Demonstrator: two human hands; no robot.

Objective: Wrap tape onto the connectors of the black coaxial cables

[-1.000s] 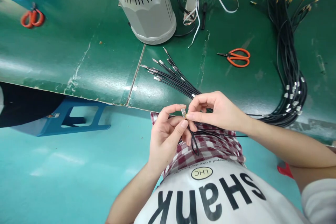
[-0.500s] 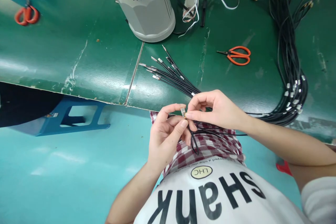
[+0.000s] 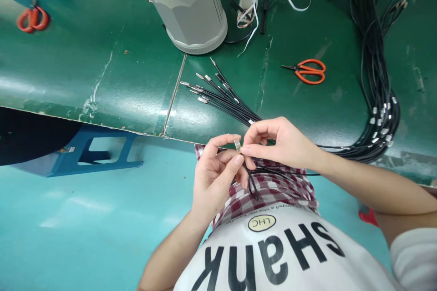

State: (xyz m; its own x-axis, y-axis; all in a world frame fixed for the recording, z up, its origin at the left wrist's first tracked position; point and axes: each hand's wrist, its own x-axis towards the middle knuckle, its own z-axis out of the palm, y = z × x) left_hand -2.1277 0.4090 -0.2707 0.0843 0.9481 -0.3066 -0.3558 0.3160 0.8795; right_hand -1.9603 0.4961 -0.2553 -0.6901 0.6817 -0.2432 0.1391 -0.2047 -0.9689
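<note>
Cable connector (image 3: 237,144), silver-ended: held near the front edge of the bench (image 3: 136,86), its base pinched closed between finger and thumb of left hand (image 3: 216,170) and right hand (image 3: 278,143). Tip pointed away from the wearer; long axis leaned slightly left. Bench was green, scuffed; floor (image 3: 102,236), turquoise; stool (image 3: 71,159), blue.

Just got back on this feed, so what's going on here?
A person's left hand and right hand pinch a small metal plug over the lap, beside the table, with a black cable looping below. More cables fan out on the table, a thick bundle lies to the right, and orange scissors rest between.
</note>
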